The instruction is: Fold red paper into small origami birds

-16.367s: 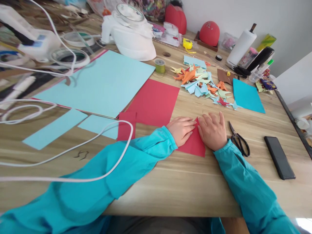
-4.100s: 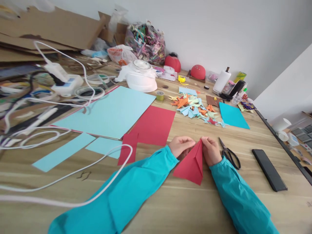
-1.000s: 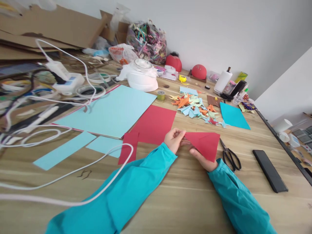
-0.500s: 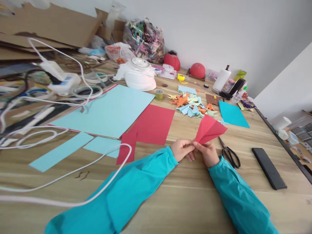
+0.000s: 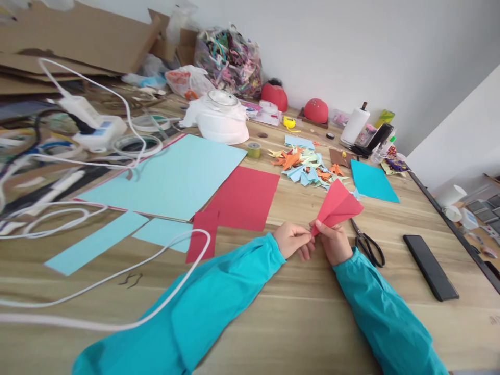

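Note:
A folded red paper, narrow at the bottom and fanned out at the top, is held above the wooden table. My right hand pinches it near its narrow end, thumb on the front. My left hand is closed at the pointed tip, thumb and index finger pressed together there. Just right of my right hand lie the black-handled scissors, their blades partly behind the hand. Beyond the red paper is a heap of small folded paper figures in orange, blue and pale green.
Red sheets and a large light blue sheet lie to the left, with cut blue strips. A white cable loops across the left side. At right are a black phone and a turquoise sheet.
The red paper's upper part has tilted slightly, and its narrow tip shows more between my hands. My right thumb has shifted a little on it. The camera view has moved slightly.

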`<action>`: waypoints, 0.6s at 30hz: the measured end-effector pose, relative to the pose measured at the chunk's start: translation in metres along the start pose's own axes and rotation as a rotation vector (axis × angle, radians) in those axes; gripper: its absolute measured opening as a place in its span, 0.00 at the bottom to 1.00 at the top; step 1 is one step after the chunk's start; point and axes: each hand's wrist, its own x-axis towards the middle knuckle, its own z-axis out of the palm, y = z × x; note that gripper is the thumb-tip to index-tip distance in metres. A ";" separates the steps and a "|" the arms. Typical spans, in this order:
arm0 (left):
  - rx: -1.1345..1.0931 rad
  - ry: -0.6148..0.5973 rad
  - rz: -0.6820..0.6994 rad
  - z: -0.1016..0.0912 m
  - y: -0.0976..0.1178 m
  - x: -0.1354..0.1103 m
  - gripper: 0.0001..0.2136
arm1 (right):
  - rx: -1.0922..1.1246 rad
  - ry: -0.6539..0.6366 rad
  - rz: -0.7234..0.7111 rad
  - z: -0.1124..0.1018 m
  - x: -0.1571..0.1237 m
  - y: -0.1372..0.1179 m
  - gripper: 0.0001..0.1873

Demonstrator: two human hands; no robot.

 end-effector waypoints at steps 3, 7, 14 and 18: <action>0.026 -0.021 0.013 -0.001 -0.002 0.000 0.10 | 0.122 0.091 0.017 -0.004 0.006 -0.002 0.07; 0.020 0.014 0.019 -0.001 -0.002 0.000 0.12 | 0.159 0.083 0.050 -0.006 0.008 -0.004 0.08; 0.016 0.020 0.047 0.001 0.003 -0.001 0.16 | -0.113 -0.148 -0.002 0.001 -0.004 -0.002 0.09; -0.028 0.051 0.060 0.002 0.003 0.000 0.18 | -0.127 -0.161 -0.009 0.001 -0.005 -0.002 0.07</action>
